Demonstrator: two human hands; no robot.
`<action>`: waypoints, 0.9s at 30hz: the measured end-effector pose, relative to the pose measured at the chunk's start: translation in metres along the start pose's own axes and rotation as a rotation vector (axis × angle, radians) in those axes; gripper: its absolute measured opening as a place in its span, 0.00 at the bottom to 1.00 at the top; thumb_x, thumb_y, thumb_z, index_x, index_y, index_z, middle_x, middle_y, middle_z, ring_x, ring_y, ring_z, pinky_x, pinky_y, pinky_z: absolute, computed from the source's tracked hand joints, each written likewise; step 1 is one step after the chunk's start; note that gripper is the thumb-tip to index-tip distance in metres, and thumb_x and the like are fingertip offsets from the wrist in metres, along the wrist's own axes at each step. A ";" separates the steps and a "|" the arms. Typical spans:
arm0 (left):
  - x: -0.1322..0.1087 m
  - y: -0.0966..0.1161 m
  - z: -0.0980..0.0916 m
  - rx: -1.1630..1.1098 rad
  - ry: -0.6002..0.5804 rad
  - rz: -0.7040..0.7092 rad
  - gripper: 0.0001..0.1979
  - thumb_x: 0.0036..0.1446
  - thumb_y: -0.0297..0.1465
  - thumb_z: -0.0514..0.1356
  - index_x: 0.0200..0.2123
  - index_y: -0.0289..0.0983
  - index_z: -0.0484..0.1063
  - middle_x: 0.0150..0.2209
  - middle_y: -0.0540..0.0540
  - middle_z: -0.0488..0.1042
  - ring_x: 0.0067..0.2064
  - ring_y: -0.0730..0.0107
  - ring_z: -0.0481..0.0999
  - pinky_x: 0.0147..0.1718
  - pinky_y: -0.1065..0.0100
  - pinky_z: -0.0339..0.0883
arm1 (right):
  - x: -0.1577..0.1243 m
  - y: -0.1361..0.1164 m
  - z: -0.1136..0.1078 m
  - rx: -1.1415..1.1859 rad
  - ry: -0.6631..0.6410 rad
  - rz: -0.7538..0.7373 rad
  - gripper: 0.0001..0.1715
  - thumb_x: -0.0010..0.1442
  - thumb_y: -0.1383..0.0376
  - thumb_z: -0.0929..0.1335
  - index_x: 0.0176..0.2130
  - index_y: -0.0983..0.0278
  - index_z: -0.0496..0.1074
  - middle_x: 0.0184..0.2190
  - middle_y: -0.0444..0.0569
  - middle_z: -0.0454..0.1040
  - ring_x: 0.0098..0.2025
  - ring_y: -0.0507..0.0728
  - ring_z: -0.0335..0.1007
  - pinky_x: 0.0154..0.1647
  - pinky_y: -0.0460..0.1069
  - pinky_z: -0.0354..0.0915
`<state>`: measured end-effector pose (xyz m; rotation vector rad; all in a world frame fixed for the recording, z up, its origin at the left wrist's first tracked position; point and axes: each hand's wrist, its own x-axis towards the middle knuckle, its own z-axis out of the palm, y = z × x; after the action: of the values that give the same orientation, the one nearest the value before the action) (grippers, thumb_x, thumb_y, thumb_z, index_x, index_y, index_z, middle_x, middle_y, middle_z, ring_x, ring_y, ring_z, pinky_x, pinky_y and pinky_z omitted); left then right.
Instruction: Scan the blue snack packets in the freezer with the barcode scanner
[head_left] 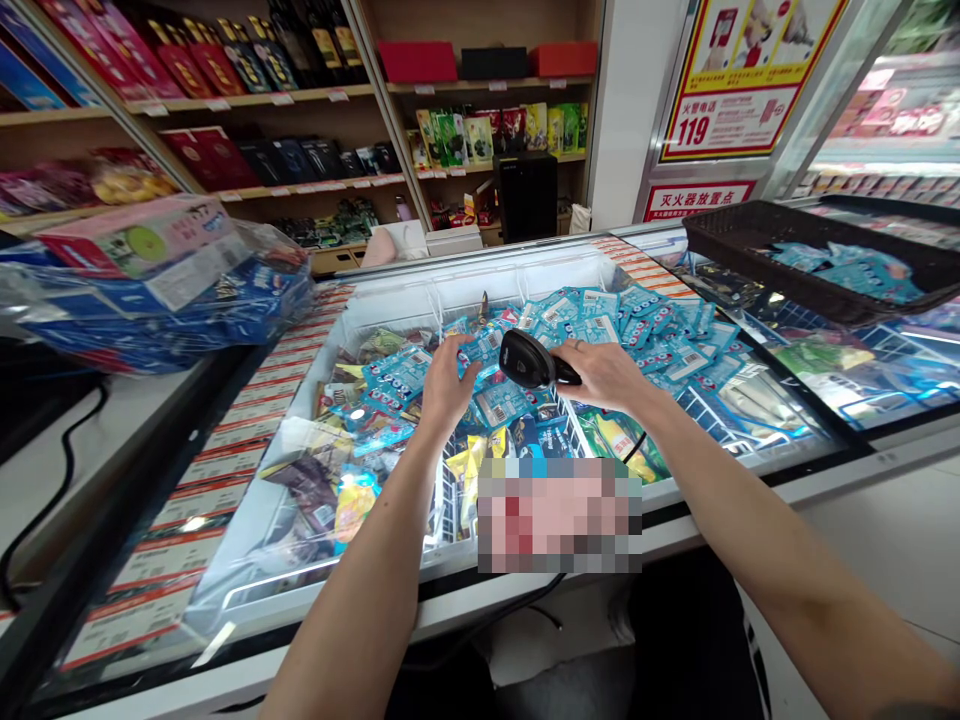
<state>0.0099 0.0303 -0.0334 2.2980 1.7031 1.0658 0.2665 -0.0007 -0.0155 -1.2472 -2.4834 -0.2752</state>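
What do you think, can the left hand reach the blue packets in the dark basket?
Probably not from there. The left hand rests on packets in the open freezer, while the dark basket sits far off to the right on the glass lid, beyond the right hand holding the scanner.

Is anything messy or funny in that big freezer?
Yes. The blue packets lie in a jumbled heap, tilted every way, instead of rows. A black basket also sits on the freezer's glass lid.

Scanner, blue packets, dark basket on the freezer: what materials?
Scanner: probably moulded black plastic, semi-gloss; light glints on its head. Blue packets: thin glossy printed film; crinkled, reflective. Basket: dark openwork mesh, plastic or wicker, cannot tell.
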 end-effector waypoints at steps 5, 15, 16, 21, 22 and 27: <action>0.000 -0.001 -0.001 -0.008 0.005 0.019 0.17 0.56 0.32 0.52 0.50 0.40 0.60 0.50 0.44 0.67 0.50 0.63 0.67 0.47 0.63 0.62 | 0.000 0.000 0.000 -0.003 0.001 -0.006 0.21 0.57 0.57 0.63 0.49 0.64 0.64 0.39 0.50 0.73 0.35 0.55 0.68 0.29 0.48 0.55; 0.000 -0.001 -0.003 0.015 0.021 0.006 0.17 0.56 0.31 0.51 0.50 0.40 0.61 0.49 0.44 0.67 0.51 0.62 0.66 0.48 0.62 0.61 | -0.001 0.001 0.002 0.017 0.021 -0.009 0.22 0.58 0.57 0.63 0.50 0.64 0.64 0.40 0.51 0.73 0.37 0.55 0.69 0.31 0.48 0.57; 0.000 -0.002 -0.004 0.019 0.037 0.000 0.17 0.56 0.31 0.51 0.50 0.40 0.61 0.49 0.44 0.68 0.51 0.62 0.66 0.48 0.62 0.61 | -0.001 0.001 0.002 0.019 0.021 -0.009 0.22 0.58 0.56 0.62 0.50 0.64 0.64 0.40 0.51 0.73 0.37 0.55 0.69 0.31 0.48 0.57; 0.002 -0.013 -0.011 0.054 0.116 -0.052 0.16 0.55 0.30 0.51 0.48 0.41 0.62 0.48 0.44 0.68 0.51 0.61 0.66 0.49 0.59 0.60 | 0.000 0.000 0.002 0.005 0.027 -0.006 0.22 0.58 0.56 0.62 0.49 0.63 0.64 0.39 0.49 0.73 0.36 0.55 0.69 0.30 0.48 0.57; 0.002 -0.016 -0.013 0.072 0.121 -0.079 0.17 0.54 0.30 0.52 0.48 0.41 0.62 0.47 0.43 0.68 0.51 0.60 0.66 0.49 0.59 0.60 | 0.000 0.000 0.002 0.003 0.028 -0.007 0.21 0.58 0.56 0.62 0.49 0.63 0.64 0.39 0.49 0.73 0.36 0.55 0.69 0.30 0.48 0.57; 0.002 -0.024 -0.026 0.233 0.137 -0.250 0.19 0.54 0.31 0.53 0.50 0.40 0.61 0.46 0.40 0.67 0.50 0.55 0.67 0.48 0.54 0.61 | 0.000 -0.001 0.001 0.002 0.030 -0.011 0.21 0.58 0.57 0.63 0.48 0.63 0.65 0.39 0.49 0.73 0.36 0.55 0.69 0.30 0.48 0.56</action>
<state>-0.0238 0.0331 -0.0240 2.0983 2.2047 1.0429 0.2654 -0.0011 -0.0167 -1.2201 -2.4650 -0.2925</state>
